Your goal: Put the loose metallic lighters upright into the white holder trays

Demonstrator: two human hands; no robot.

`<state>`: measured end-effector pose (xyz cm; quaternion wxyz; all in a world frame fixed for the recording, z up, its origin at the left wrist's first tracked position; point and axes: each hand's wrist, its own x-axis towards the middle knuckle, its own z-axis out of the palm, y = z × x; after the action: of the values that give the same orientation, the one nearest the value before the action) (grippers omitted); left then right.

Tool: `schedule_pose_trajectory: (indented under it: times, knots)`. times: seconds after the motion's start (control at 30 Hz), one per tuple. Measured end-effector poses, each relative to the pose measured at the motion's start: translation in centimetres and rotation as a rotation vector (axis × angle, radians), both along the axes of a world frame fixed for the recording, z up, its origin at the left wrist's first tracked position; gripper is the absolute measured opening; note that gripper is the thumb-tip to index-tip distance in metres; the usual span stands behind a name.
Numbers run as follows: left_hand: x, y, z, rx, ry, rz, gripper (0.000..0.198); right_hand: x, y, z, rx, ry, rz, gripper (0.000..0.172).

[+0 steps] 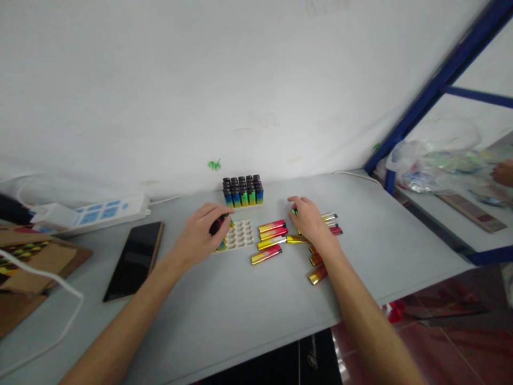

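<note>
My left hand (204, 230) is curled over the left end of a white tray with holes (242, 235). Its fingers are closed on a lighter with a black top and a green body, partly hidden by the hand. Many holes at the tray's right side hold nothing. My right hand (308, 216) is closed on a lighter with a green end (295, 212), mostly covered by the fingers. Between the hands lie several loose red and yellow lighters (272, 232). More gold and red lighters (318, 274) lie under and beside my right wrist.
Against the wall stands a block of upright lighters (243, 192) with black tops. To the left are a phone (135, 259), a white power strip (106, 211) and an open cardboard box (44, 262). A blue metal frame (425, 101) rises at the right, near plastic bags (420, 163).
</note>
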<state>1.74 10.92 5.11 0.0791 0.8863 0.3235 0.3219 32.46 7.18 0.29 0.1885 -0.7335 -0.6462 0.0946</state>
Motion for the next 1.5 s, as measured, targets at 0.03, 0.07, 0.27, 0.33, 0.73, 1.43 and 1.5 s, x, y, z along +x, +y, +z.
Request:
schedule_pose_trajectory:
  times: [0.03,0.07,0.27,0.33,0.73,1.43,1.5]
  knots:
    - [-0.1,-0.4,0.1,0.080,-0.075,0.014,0.018,-0.2,0.1,0.0,0.024,0.023,0.025,0.043]
    - [-0.2,-0.9,0.3,0.161,-0.148,0.032,0.016,-0.4,0.1,0.0,0.058,0.052,0.048,0.042]
    - [-0.9,-4.4,-0.4,0.300,-0.461,-0.001,0.014,-2.1,-0.5,1.7,0.430,0.365,0.164,0.025]
    - [-0.7,-5.6,-1.1,0.244,-0.507,-0.037,0.018,-2.9,-0.9,2.4,0.472,0.514,0.162,0.019]
    - [1.1,-7.7,-0.9,-0.074,-0.317,0.015,0.007,-7.7,-2.7,3.9,0.118,1.332,0.172,0.029]
    - [2.0,-6.9,-1.0,-1.165,-0.751,-0.289,0.031,-6.3,-1.7,2.2,0.320,0.539,0.285,0.026]
    - [1.9,-6.8,-1.2,-1.164,-0.767,-0.316,0.034,-5.9,-1.7,1.7,0.282,0.379,0.388,0.021]
